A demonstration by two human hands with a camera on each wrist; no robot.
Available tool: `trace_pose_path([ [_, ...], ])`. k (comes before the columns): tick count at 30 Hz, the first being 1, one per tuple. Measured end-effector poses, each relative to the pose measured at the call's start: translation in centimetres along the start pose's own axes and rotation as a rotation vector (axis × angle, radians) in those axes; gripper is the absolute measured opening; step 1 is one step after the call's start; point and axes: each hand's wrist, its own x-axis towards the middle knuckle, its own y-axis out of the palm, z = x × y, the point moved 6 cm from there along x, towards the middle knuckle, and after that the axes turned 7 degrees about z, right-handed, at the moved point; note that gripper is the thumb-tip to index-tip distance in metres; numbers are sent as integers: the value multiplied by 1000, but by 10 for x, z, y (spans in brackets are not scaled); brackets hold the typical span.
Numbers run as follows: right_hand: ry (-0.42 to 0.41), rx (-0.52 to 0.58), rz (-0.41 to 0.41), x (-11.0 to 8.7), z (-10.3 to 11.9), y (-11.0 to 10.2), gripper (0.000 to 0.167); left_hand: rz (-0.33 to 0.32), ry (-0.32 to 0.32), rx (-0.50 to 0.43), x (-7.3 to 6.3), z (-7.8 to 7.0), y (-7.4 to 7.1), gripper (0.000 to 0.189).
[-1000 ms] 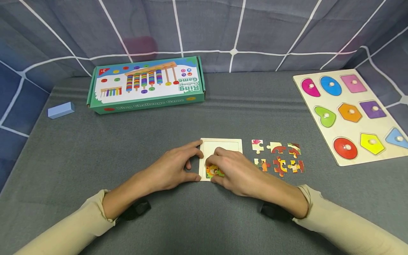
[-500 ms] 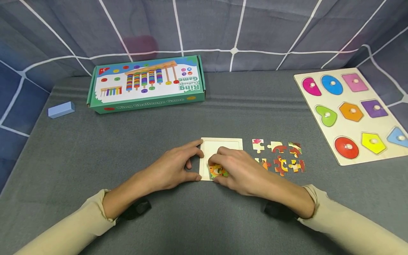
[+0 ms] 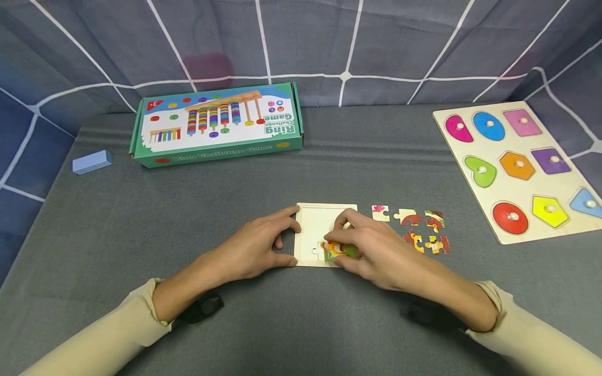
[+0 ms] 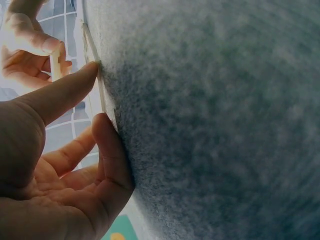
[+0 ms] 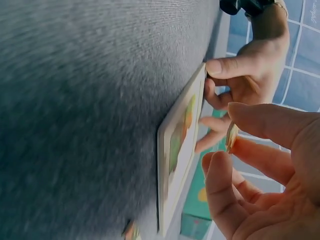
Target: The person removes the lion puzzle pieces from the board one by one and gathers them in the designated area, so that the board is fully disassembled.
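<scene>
We see the right hand [image 3: 371, 245] pinching a small jigsaw piece [image 5: 231, 137] between thumb and fingertip, with the piece above the wooden puzzle tray [image 3: 316, 222]. The left hand [image 3: 256, 243] is spread along the tray's left side, its thumb touching the near corner and a fingertip near the far one. Orange and green puzzle artwork [image 5: 186, 124] shows inside the tray, near its front edge; the right hand covers part of it, so we cannot quite tell where the held piece ends and the artwork beneath begins.

Just right of the tray, we count five loose jigsaw pieces [image 3: 408, 217] in view, three in the far row and two in the near one. Farther right on the grey worktop [image 3: 226, 203] lies a knobbed shape board [image 3: 505, 188]. Beyond the left hand we find the green Ring Challenge Game box [image 3: 217, 125], with a light-blue block [image 3: 91, 162] beside it.
</scene>
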Motion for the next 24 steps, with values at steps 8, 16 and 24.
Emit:
trace_pose_path([
  [8,26,-43,-56,-19,-9,-11,33,-11,2,-1,0,-1,0,49],
  [16,47,-60,-90,-38,-17,-19,35,-21,5,2,0,-1,1,49],
  [24,91,-90,-77,-57,-26,-18,37,-30,10,-1,0,-2,1,49],
])
